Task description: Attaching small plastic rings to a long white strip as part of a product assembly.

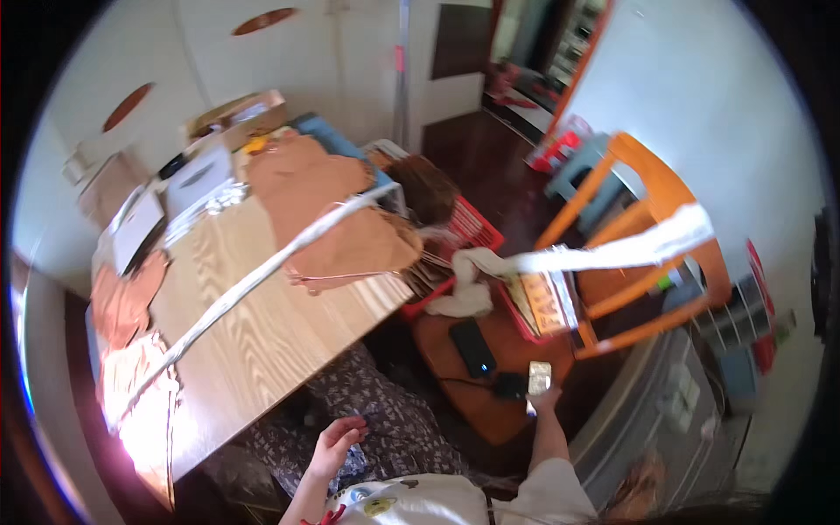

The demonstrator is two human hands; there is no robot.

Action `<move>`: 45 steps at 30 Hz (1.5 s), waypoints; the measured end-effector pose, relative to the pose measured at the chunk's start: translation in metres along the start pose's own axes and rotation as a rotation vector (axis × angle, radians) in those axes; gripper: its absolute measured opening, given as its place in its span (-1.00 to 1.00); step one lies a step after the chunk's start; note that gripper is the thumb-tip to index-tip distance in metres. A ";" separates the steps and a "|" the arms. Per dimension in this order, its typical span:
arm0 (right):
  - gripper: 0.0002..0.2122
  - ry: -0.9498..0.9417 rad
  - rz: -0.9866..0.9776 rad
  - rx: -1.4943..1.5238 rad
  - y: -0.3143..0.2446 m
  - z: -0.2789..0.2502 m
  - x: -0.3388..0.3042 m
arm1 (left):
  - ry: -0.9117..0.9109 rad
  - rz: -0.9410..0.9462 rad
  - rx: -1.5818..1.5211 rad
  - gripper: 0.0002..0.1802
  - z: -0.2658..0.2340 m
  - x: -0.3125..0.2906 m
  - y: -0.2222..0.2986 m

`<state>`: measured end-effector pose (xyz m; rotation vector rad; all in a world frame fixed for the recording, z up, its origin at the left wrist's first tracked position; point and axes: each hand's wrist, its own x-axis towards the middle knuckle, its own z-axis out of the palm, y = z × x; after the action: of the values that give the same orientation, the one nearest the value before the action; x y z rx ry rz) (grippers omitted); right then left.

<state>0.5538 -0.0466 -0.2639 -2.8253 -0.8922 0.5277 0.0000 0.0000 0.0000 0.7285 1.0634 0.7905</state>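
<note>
My right hand [546,402] reaches over a brown wooden seat [503,427]. Its fingers are closed on a small shiny pale-yellow and white packet [539,376]. Touching or close beside that packet is a small black box [510,385]. A black slab-shaped device [473,347] with a tiny blue light lies farther left on the seat. Above my lap, my left hand [339,442] has its fingers curled in; whether anything is between them is hidden. Bluish crinkled material [353,464] shows just below it, against a dark patterned cloth [385,411].
A wood-grain table [262,328] at left bears brown fabric pieces [328,210] and a long white strip [289,249]. Red baskets [477,223] stand beyond the seat. An orange wooden chair [652,171] and a grey bulky object [652,411] are on the right.
</note>
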 end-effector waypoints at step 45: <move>-0.51 -0.083 -2.088 0.065 -0.625 -0.176 -0.403 | 0.673 0.546 1.399 -0.69 -0.205 -0.157 0.266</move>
<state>-0.0216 0.2270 0.1580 -0.5774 -2.6713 0.1984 -0.2900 0.0352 0.2287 2.0871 2.0902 0.6647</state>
